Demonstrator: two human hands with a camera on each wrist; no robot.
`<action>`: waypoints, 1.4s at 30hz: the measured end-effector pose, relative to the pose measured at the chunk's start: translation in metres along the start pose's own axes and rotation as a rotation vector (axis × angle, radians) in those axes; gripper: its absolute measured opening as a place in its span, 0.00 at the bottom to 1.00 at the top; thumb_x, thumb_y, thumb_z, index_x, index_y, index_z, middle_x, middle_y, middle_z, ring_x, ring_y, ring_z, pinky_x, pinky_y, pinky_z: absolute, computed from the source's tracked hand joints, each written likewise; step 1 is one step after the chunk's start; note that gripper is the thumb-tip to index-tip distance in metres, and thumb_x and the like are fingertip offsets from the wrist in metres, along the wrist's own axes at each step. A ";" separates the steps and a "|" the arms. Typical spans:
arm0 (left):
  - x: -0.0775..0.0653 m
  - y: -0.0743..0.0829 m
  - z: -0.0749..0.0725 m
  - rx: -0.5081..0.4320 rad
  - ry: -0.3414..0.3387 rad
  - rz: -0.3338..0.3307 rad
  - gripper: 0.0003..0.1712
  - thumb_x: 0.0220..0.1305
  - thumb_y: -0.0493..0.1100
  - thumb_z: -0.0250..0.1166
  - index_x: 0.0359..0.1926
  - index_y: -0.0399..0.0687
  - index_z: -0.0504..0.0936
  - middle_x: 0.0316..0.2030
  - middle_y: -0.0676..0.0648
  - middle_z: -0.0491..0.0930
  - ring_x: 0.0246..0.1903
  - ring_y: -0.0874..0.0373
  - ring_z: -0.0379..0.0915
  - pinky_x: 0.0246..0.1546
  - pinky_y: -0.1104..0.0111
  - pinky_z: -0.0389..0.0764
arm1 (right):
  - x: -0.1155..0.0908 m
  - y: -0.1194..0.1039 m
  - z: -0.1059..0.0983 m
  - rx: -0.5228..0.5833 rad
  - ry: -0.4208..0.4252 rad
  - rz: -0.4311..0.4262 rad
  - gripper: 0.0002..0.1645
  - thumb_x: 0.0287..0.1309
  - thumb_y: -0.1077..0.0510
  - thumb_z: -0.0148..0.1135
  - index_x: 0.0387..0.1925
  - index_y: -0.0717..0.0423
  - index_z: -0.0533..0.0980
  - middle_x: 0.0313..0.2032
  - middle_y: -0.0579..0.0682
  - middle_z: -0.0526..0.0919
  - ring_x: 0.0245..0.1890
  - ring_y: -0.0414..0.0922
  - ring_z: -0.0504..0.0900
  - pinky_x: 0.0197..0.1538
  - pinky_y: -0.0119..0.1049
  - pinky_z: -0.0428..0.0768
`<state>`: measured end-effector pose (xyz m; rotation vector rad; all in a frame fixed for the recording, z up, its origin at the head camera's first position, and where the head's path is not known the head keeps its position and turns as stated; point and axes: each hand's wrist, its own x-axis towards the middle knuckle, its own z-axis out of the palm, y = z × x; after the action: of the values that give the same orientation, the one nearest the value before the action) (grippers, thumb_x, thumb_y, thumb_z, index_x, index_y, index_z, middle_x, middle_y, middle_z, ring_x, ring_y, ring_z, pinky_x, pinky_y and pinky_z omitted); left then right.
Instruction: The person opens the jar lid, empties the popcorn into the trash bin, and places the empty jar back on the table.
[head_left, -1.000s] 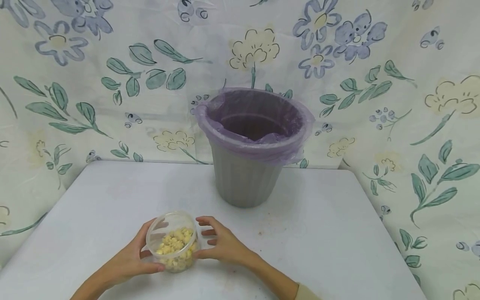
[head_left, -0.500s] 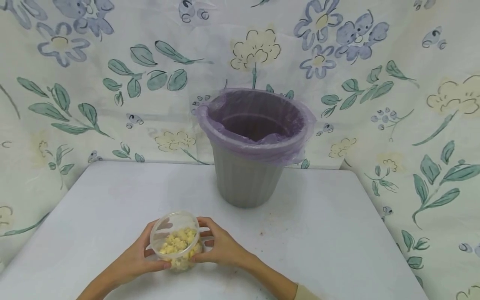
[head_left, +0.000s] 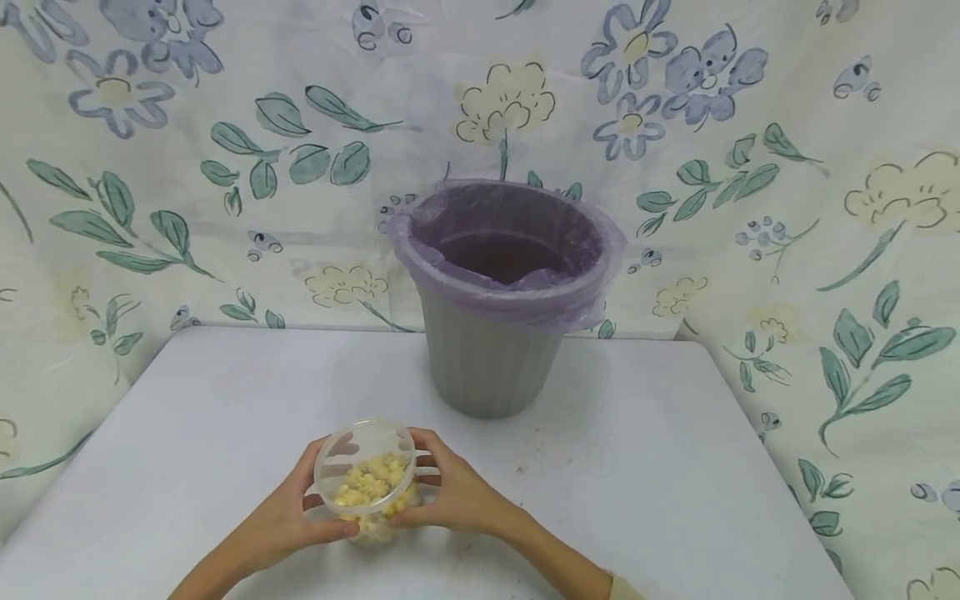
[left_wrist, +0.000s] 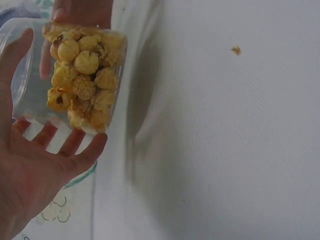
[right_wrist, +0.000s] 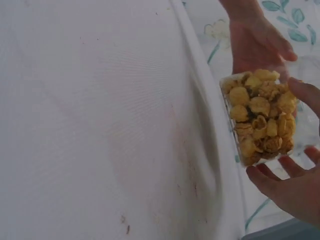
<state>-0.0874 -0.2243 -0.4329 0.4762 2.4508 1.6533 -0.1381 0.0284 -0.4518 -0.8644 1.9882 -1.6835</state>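
A clear round plastic tub point(head_left: 365, 508), partly filled with yellow popcorn point(head_left: 375, 479), is held between both hands and has no lid on. On its left side the left hand point(head_left: 288, 517) grips it, thumb in front and fingers around the back. The right hand point(head_left: 457, 496) holds the opposite side in the same way. In the left wrist view the popcorn point(left_wrist: 82, 75) fills the lower part, and a gap with a shadow separates the tub from the table. The right wrist view shows the tub's base end packed with popcorn point(right_wrist: 262, 117) between the hands.
A grey bin point(head_left: 491, 358) lined with a purple bag point(head_left: 517, 304) stands behind the tub, towards the back of the white table point(head_left: 225, 383). Small crumbs point(left_wrist: 236, 50) dot the tabletop. A floral cloth point(head_left: 300, 217) hangs behind and around the table.
The right hand has closed in on the tub's right side, having stood slightly off it. Both hands and the tub have shifted a little to the right.
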 end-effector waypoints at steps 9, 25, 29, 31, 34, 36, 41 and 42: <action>0.007 0.017 0.012 0.026 -0.012 -0.010 0.52 0.52 0.41 0.78 0.72 0.45 0.55 0.65 0.35 0.65 0.61 0.46 0.65 0.50 0.62 0.79 | -0.013 -0.010 -0.011 -0.028 0.012 -0.031 0.57 0.48 0.62 0.80 0.74 0.51 0.55 0.68 0.53 0.65 0.62 0.41 0.71 0.62 0.34 0.72; 0.039 0.053 0.020 0.115 -0.043 0.161 0.53 0.49 0.45 0.80 0.71 0.48 0.58 0.62 0.41 0.69 0.57 0.44 0.71 0.47 0.59 0.81 | -0.027 -0.031 -0.034 -0.041 0.106 -0.087 0.64 0.44 0.62 0.81 0.75 0.44 0.50 0.68 0.41 0.65 0.67 0.42 0.65 0.68 0.46 0.64; 0.050 0.060 0.023 0.115 -0.058 0.180 0.53 0.49 0.46 0.80 0.71 0.45 0.58 0.62 0.41 0.68 0.56 0.44 0.71 0.48 0.58 0.81 | -0.030 -0.035 -0.041 -0.047 0.136 -0.111 0.65 0.44 0.62 0.80 0.75 0.44 0.49 0.67 0.47 0.65 0.65 0.44 0.68 0.67 0.47 0.65; 0.056 0.065 0.024 0.117 -0.069 0.188 0.54 0.49 0.47 0.80 0.71 0.45 0.58 0.63 0.41 0.68 0.56 0.45 0.71 0.49 0.58 0.80 | -0.032 -0.038 -0.044 -0.041 0.154 -0.125 0.65 0.44 0.62 0.80 0.75 0.42 0.48 0.67 0.49 0.64 0.64 0.45 0.68 0.66 0.47 0.66; 0.066 0.072 0.027 0.110 -0.089 0.198 0.54 0.49 0.48 0.80 0.71 0.46 0.58 0.62 0.43 0.68 0.56 0.45 0.71 0.49 0.57 0.80 | -0.034 -0.043 -0.051 -0.043 0.183 -0.146 0.65 0.43 0.61 0.80 0.75 0.41 0.48 0.67 0.49 0.63 0.63 0.47 0.68 0.64 0.47 0.69; 0.071 0.078 0.028 0.105 -0.104 0.207 0.54 0.49 0.48 0.80 0.71 0.47 0.57 0.62 0.43 0.69 0.55 0.46 0.71 0.50 0.58 0.80 | -0.036 -0.047 -0.055 -0.054 0.203 -0.156 0.66 0.42 0.60 0.80 0.75 0.40 0.48 0.67 0.49 0.63 0.63 0.48 0.68 0.62 0.47 0.71; 0.083 0.093 0.031 0.088 -0.134 0.243 0.55 0.49 0.47 0.81 0.72 0.48 0.57 0.61 0.44 0.69 0.54 0.47 0.72 0.50 0.57 0.80 | -0.040 -0.056 -0.067 -0.058 0.241 -0.191 0.66 0.40 0.57 0.81 0.75 0.40 0.50 0.68 0.48 0.62 0.65 0.48 0.66 0.64 0.51 0.69; 0.085 0.097 0.032 0.086 -0.138 0.249 0.55 0.49 0.47 0.81 0.72 0.48 0.57 0.61 0.45 0.69 0.54 0.47 0.71 0.49 0.57 0.81 | -0.041 -0.058 -0.070 -0.056 0.247 -0.200 0.66 0.40 0.55 0.82 0.75 0.40 0.50 0.68 0.47 0.62 0.65 0.48 0.65 0.64 0.51 0.68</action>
<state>-0.1406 -0.1342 -0.3513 0.9091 2.4492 1.5434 -0.1417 0.1024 -0.3853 -0.9412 2.1812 -1.9355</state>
